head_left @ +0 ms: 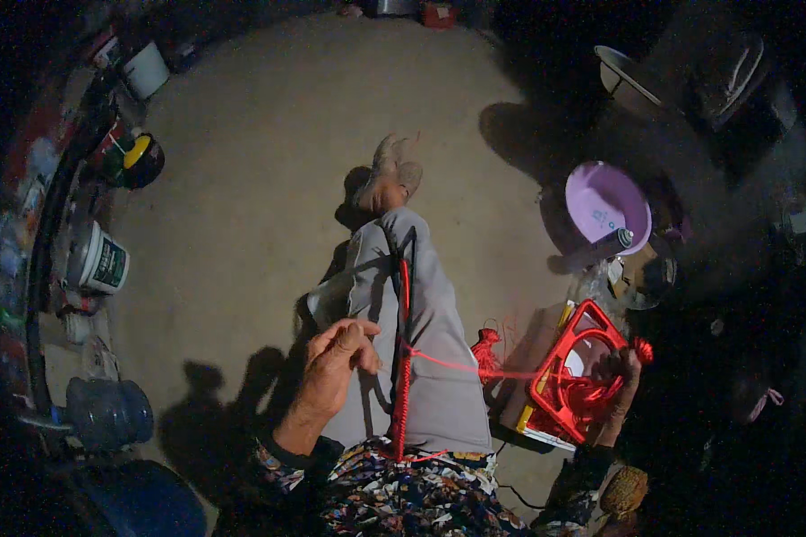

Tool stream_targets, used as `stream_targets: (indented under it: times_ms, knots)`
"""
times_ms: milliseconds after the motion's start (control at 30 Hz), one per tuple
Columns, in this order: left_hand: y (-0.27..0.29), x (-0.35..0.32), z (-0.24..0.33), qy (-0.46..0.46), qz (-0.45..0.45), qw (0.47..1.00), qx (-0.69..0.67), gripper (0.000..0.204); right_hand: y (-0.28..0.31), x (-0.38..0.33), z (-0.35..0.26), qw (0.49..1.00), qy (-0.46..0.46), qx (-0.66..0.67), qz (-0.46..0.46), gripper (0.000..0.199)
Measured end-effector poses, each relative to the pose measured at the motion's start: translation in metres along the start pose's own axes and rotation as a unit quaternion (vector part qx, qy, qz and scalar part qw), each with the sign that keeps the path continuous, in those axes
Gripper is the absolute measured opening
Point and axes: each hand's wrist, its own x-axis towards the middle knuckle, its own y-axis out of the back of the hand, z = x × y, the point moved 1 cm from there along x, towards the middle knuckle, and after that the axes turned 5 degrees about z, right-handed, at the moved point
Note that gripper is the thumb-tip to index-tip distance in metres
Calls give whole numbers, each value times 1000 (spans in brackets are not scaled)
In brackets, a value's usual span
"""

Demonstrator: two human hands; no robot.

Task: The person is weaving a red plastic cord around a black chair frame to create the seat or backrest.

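Across my grey-trousered lap lies a long, narrow dark frame (400, 313), one side partly wrapped in red cord (405, 394). My left hand (336, 369) is just left of the frame, its fingers curled in with the thumb near them; whatever is in them, if anything, cannot be made out. A taut red strand (475, 367) runs from the wrapped side toward the right. Out there my right hand (623, 387) closes around a bundle of red cord (640, 350), over a red plastic frame (586, 315) with more loose red cord (595, 394) inside it.
Beside my right thigh hangs a red tassel-like bundle (486, 354). A yellow-edged box (535, 422) sits under the red plastic frame. Farther right are a purple basin (600, 192) and a spray can (611, 243). Tubs, including a white bucket (106, 261), and a large clear bottle (107, 412) line the left.
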Motion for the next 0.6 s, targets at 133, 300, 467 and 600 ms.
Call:
stream_targets:
  times_ms: [133, 300, 467, 600]
  knots:
    - [3, -4, -27, 77, 47, 995, 51, 33, 89, 54, 21, 924, 102, -350, -113, 20]
    - [-5, -2, -41, 157, -17, 987, 35, 33, 55, 22, 81, 902, 35, -410, -130, 28]
    - [-3, -2, -47, 202, -1, 978, -53, 33, -60, -71, 94, 868, -139, -298, -373, 30]
    - [-5, -2, -48, 236, 20, 966, -100, 30, -89, -113, 106, 776, -242, -369, -451, 20]
